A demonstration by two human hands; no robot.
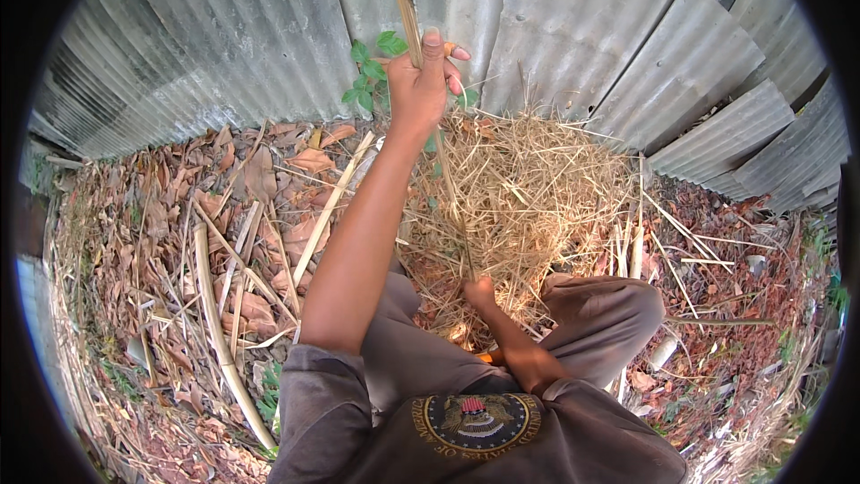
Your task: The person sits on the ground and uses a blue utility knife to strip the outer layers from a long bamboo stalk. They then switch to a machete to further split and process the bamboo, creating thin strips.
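Note:
A long, thin bamboo strip [408, 20] slants from the corrugated metal wall down toward my lap. My left hand [417, 90], arm stretched forward, grips it near its far end, thumb along it and a couple of fingertips sticking out to the right. Close to my lap, my right hand [479, 291] is closed at the strip's near end; its fingers are small and partly hidden. Something orange [488, 358] shows beside my right forearm, mostly covered. Pale straw-like shavings [537, 184] lie heaped beneath the strip, in front of my folded legs.
Corrugated metal sheets [573, 27] stand as a wall across the front. Dry leaves [260, 175] and bamboo pieces [215, 314] litter the ground at left. More thin strips [685, 224] lie at right. A small green plant [365, 72] grows by the wall, beside my left hand.

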